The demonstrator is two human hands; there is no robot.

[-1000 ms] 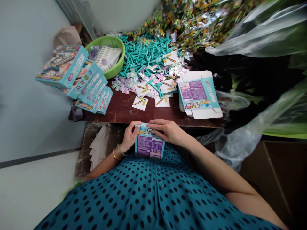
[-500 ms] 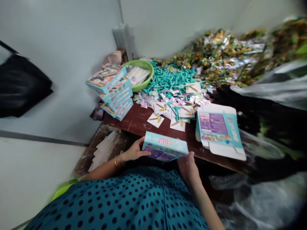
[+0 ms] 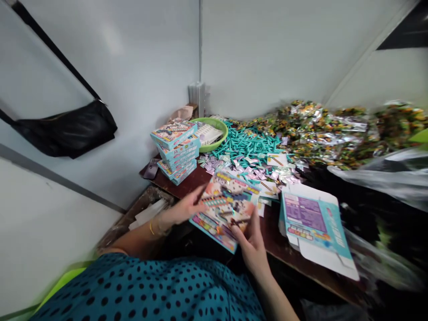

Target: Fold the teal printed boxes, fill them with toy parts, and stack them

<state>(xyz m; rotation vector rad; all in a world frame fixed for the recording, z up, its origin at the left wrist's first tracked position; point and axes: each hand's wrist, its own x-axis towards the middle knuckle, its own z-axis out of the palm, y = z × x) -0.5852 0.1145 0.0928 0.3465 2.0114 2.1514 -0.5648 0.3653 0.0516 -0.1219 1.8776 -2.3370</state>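
A printed cardboard box [image 3: 224, 203] is tilted in front of me, over the table's front edge, its colourful picture face turned up. My left hand [image 3: 189, 206] grips its left side, and my right hand [image 3: 250, 238] grips the lower right side with the thumb on the printed face. Beyond it, to the left, similar closed boxes [image 3: 177, 149] form an uneven stack on the table [image 3: 182, 189]. To the right lies an unfilled-looking carton [image 3: 312, 223] with white flaps spread and its purple panel up.
Behind the held box spread teal stick-like pieces [image 3: 249, 140], small sachets [image 3: 256, 171] and printed cards [image 3: 277, 159]. A green basket [image 3: 224, 136] holds papers. Shiny packets [image 3: 314, 129] heap at the back right. A phone [image 3: 151, 169] lies by the stack; a black bag [image 3: 67, 129] hangs left.
The box has been lifted and turned from its purple back to its picture face. My right hand has moved from its top to its right side. The view has swung left and up.
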